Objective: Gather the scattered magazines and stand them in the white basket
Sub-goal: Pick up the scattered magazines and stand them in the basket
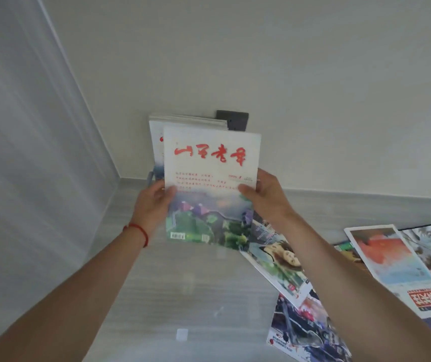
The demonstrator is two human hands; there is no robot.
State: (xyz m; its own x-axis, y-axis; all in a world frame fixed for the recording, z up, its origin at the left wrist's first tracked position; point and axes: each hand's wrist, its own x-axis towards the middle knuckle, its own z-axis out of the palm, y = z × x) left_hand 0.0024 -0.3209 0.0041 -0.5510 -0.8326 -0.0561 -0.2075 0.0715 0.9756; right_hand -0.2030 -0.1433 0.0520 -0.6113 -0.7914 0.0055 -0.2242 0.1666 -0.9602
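I hold a stack of magazines (210, 178) upright in front of me, above the floor. The front one has a white cover with red calligraphy and a green landscape below. My left hand (154, 202) grips the stack's left edge, thumb on the cover. My right hand (264, 197) grips the right edge, thumb on the cover as well. More magazines lie on the floor at the right: one with a woman's face (277, 259), a dark one (306, 333), and one with a red flag (397, 267). No white basket is in view.
A pale wall (287, 74) rises straight ahead with a dark socket plate (235, 120) behind the stack. A sheer curtain (26, 152) hangs at the left. The grey wood-look floor (183, 296) spreads below my arms.
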